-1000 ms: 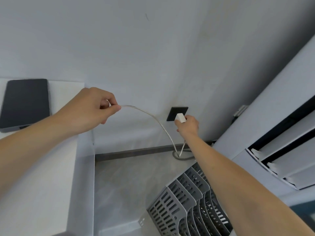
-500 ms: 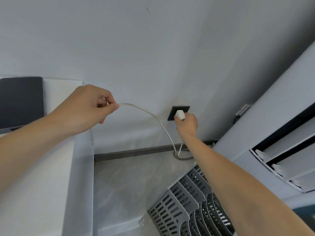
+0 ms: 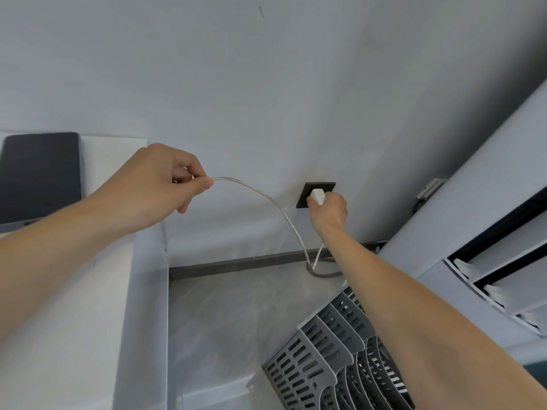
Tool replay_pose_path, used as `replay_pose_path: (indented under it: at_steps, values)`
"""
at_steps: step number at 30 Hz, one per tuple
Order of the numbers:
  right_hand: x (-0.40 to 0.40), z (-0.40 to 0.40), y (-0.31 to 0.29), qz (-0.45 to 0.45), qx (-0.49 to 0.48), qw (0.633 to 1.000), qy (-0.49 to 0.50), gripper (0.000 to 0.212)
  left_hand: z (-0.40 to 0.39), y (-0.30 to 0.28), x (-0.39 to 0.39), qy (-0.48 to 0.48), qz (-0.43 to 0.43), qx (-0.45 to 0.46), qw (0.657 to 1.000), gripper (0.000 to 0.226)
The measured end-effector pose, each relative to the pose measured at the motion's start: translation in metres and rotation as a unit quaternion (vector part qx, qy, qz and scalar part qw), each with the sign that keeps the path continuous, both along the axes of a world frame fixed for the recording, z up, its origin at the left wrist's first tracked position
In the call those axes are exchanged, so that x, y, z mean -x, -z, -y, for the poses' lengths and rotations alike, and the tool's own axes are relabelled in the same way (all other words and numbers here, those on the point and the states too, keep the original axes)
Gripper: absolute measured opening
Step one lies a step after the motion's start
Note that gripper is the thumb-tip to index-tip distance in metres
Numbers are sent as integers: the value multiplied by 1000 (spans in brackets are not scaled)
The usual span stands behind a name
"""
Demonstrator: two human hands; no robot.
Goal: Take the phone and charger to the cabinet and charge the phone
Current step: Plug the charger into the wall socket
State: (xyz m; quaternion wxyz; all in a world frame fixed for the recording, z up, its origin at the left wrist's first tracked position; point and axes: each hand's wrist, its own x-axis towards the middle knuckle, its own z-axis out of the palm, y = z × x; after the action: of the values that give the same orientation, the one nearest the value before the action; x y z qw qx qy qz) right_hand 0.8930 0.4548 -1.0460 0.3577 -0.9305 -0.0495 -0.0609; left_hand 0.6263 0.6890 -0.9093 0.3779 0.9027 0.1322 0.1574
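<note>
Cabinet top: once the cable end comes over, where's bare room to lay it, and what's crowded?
Bare white top lies between the phone and the wall, and more in front, under the left hand. The floor strip is open. The file rack crowds the lower right.

I see a smooth white plastic charger against a matt black socket plate. Its cable looks glossy, pale and translucent. The slotted grey file rack seems matt plastic.

One phone, one charger, one cable, two hands.
</note>
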Motion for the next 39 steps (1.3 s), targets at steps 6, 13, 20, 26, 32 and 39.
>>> replay_pose_path:
  at_steps: [6,13,20,26,32,39]
  values:
    - [-1,-6,-6,-8,13,1000,13,35,0,0,0,7,-4,-11,1000,24]
    - [-7,-3,-11,-11,29,999,-7,36,-1,0,1,6,-1,3,1000,24]
    - [-6,-5,-10,-2,40,999,-11,35,-2,1,-1,4,-5,4,1000,24]
    - [-6,-3,-11,12,69,997,-41,40,-2,1,0,1,-7,5,1000,23]
    - [-3,2,-17,-52,56,996,-42,59,-1,-1,2,5,1,-1,1000,23]
    - [48,-5,-59,112,99,986,-66,48,-4,2,3,26,11,14,999,22]
